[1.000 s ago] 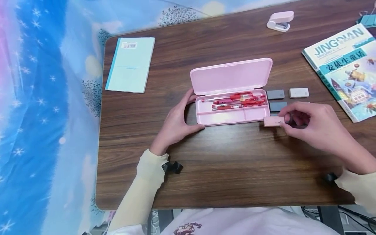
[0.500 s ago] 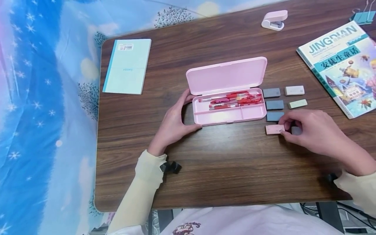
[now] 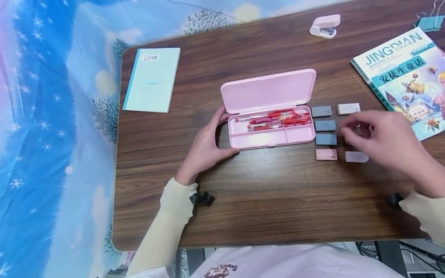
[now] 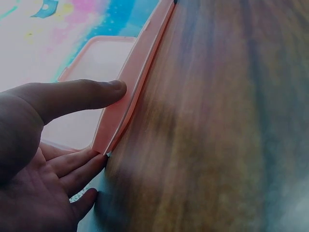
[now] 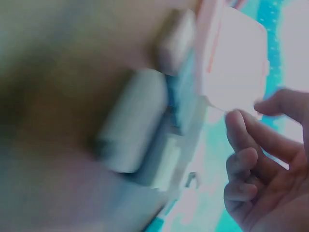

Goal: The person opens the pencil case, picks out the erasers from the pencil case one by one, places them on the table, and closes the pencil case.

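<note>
In the head view, the right hand had let go of the pink eraser and lifted off it toward the upper erasers; its grip was loosely curled and held nothing. The pink eraser lay flat on the worktop, below the three grey erasers, with a pale eraser now uncovered just beside it. The left hand stayed clamped on the left end of the open pencil case.

In the left wrist view, the thumb and fingers pinched the case's edge.

In the right wrist view, blurred, the fingers hung curled, apart from the erasers.
</note>
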The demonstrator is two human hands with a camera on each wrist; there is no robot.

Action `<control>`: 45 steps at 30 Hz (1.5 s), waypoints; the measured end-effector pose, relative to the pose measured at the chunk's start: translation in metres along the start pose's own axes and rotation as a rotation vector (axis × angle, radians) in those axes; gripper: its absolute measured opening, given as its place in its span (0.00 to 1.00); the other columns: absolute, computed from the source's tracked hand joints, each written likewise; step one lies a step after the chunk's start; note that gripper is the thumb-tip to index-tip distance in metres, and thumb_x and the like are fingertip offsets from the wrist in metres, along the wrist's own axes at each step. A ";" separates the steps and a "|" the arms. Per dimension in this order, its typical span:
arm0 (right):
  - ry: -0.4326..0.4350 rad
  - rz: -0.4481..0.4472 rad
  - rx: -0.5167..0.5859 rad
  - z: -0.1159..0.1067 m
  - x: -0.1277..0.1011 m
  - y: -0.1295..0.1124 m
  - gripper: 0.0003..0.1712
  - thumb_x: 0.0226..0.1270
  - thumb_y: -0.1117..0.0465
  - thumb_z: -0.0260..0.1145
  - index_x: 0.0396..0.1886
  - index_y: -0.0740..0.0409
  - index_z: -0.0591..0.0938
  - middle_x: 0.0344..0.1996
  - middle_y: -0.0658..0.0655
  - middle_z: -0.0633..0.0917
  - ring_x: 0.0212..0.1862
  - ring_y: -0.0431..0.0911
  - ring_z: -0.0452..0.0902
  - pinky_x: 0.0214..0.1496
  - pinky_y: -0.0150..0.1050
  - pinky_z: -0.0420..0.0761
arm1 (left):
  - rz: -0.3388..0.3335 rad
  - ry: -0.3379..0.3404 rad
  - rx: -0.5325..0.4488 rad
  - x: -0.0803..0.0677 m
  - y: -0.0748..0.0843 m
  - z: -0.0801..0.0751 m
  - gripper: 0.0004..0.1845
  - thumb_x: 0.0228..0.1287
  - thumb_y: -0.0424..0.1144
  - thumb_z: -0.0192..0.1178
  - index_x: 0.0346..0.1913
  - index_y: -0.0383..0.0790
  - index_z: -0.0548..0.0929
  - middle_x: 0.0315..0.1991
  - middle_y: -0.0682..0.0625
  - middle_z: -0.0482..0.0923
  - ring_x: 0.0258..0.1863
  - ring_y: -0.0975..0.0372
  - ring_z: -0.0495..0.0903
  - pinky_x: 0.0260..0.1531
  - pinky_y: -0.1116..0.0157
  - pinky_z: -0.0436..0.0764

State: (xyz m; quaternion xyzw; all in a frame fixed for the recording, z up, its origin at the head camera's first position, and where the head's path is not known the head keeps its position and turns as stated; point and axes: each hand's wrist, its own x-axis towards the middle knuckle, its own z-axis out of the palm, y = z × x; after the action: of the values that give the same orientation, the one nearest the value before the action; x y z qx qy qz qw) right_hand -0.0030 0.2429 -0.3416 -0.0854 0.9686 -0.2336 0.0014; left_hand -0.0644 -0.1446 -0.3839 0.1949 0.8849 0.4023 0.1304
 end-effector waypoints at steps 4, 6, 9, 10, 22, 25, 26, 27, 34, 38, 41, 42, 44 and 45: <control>0.138 0.037 0.138 -0.016 0.031 -0.008 0.10 0.69 0.58 0.66 0.39 0.59 0.88 0.24 0.49 0.83 0.25 0.37 0.68 0.27 0.27 0.64 | -0.017 -0.008 -0.009 -0.001 0.003 -0.001 0.62 0.49 0.45 0.81 0.81 0.50 0.49 0.71 0.57 0.69 0.72 0.68 0.63 0.72 0.57 0.61; 0.183 0.057 0.220 -0.020 0.047 -0.013 0.12 0.70 0.56 0.65 0.41 0.60 0.88 0.25 0.43 0.82 0.26 0.34 0.71 0.30 0.25 0.67 | -0.026 -0.017 -0.015 -0.001 0.005 -0.002 0.63 0.48 0.45 0.81 0.81 0.51 0.48 0.72 0.57 0.68 0.73 0.68 0.62 0.73 0.56 0.61; 0.201 0.094 0.335 -0.020 0.068 -0.019 0.14 0.70 0.56 0.64 0.46 0.60 0.88 0.29 0.36 0.80 0.31 0.31 0.74 0.36 0.22 0.70 | -0.049 -0.032 -0.007 -0.002 0.009 -0.005 0.65 0.49 0.48 0.80 0.82 0.49 0.45 0.74 0.55 0.65 0.74 0.67 0.61 0.73 0.57 0.60; 0.197 0.101 0.360 -0.019 0.074 -0.021 0.15 0.71 0.56 0.64 0.48 0.60 0.87 0.32 0.36 0.80 0.33 0.31 0.74 0.38 0.21 0.70 | -0.061 -0.030 0.004 -0.001 0.010 -0.007 0.65 0.50 0.49 0.79 0.82 0.47 0.44 0.75 0.54 0.64 0.74 0.67 0.61 0.74 0.58 0.59; 0.031 0.036 0.414 0.000 0.082 -0.025 0.20 0.74 0.51 0.62 0.62 0.48 0.82 0.53 0.58 0.85 0.48 0.31 0.77 0.45 0.20 0.71 | 0.146 0.157 -0.020 0.026 0.031 -0.034 0.47 0.57 0.49 0.74 0.77 0.48 0.61 0.72 0.56 0.68 0.71 0.70 0.66 0.71 0.60 0.64; 0.054 -0.057 0.346 -0.002 0.072 -0.030 0.16 0.73 0.52 0.64 0.55 0.50 0.85 0.46 0.55 0.87 0.35 0.32 0.77 0.38 0.25 0.68 | 0.206 0.194 -0.027 0.022 0.034 -0.035 0.34 0.58 0.46 0.74 0.67 0.46 0.74 0.66 0.55 0.74 0.67 0.69 0.69 0.70 0.59 0.66; 0.058 -0.103 0.312 -0.003 0.068 -0.032 0.14 0.72 0.53 0.65 0.53 0.51 0.86 0.45 0.54 0.88 0.33 0.34 0.76 0.37 0.28 0.67 | 0.220 0.200 -0.021 0.019 0.036 -0.035 0.30 0.58 0.46 0.74 0.62 0.45 0.77 0.66 0.54 0.75 0.67 0.68 0.70 0.70 0.58 0.66; 0.057 -0.153 0.279 -0.003 0.065 -0.034 0.13 0.71 0.54 0.66 0.50 0.51 0.86 0.44 0.54 0.88 0.33 0.36 0.77 0.38 0.31 0.67 | 0.231 0.201 -0.014 0.015 0.037 -0.034 0.26 0.58 0.45 0.74 0.58 0.45 0.79 0.65 0.52 0.75 0.67 0.66 0.71 0.69 0.58 0.66; -0.083 -0.388 0.095 0.012 0.046 -0.039 0.18 0.49 0.55 0.82 0.39 0.54 0.86 0.51 0.58 0.85 0.54 0.55 0.79 0.52 0.54 0.78 | 0.195 0.034 0.227 -0.004 0.040 -0.020 0.18 0.55 0.49 0.75 0.42 0.47 0.80 0.70 0.46 0.71 0.73 0.57 0.65 0.73 0.48 0.58; -0.119 -0.398 0.018 0.024 0.038 -0.041 0.22 0.44 0.51 0.85 0.38 0.53 0.86 0.54 0.61 0.82 0.58 0.58 0.75 0.57 0.59 0.77 | 0.178 -0.040 0.357 -0.007 0.039 -0.009 0.20 0.52 0.46 0.78 0.43 0.48 0.79 0.72 0.46 0.69 0.75 0.57 0.62 0.73 0.44 0.56; -0.061 -0.454 -0.037 0.031 0.034 -0.043 0.24 0.43 0.53 0.85 0.37 0.56 0.84 0.53 0.64 0.81 0.55 0.61 0.75 0.54 0.59 0.77 | 0.201 -0.018 0.430 -0.006 0.040 -0.002 0.21 0.51 0.43 0.78 0.43 0.48 0.78 0.72 0.44 0.69 0.74 0.55 0.64 0.70 0.46 0.61; -0.030 -0.477 -0.062 0.033 0.033 -0.044 0.23 0.45 0.54 0.84 0.38 0.58 0.84 0.52 0.66 0.81 0.54 0.62 0.76 0.53 0.59 0.78 | 0.214 -0.001 0.452 -0.005 0.040 0.000 0.20 0.51 0.42 0.78 0.42 0.47 0.78 0.71 0.44 0.70 0.73 0.54 0.65 0.69 0.46 0.62; 0.023 -0.510 -0.110 0.037 0.032 -0.047 0.22 0.45 0.58 0.83 0.38 0.61 0.83 0.50 0.68 0.80 0.51 0.64 0.76 0.50 0.60 0.78 | 0.230 0.029 0.486 -0.006 0.041 0.003 0.19 0.50 0.39 0.76 0.42 0.47 0.77 0.70 0.43 0.70 0.72 0.53 0.66 0.67 0.46 0.64; 0.047 -0.521 -0.131 0.039 0.032 -0.048 0.22 0.46 0.60 0.82 0.38 0.62 0.82 0.49 0.69 0.80 0.49 0.65 0.77 0.49 0.60 0.79 | 0.235 0.041 0.500 -0.006 0.042 0.005 0.18 0.51 0.38 0.75 0.41 0.46 0.77 0.69 0.42 0.71 0.71 0.52 0.67 0.67 0.45 0.64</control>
State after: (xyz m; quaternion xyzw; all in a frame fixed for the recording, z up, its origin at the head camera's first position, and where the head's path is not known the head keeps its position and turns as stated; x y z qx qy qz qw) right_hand -0.0248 0.1777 -0.3537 -0.3264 0.9267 -0.1649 -0.0869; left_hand -0.0469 -0.1186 -0.3543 0.3143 0.9305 0.1877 0.0128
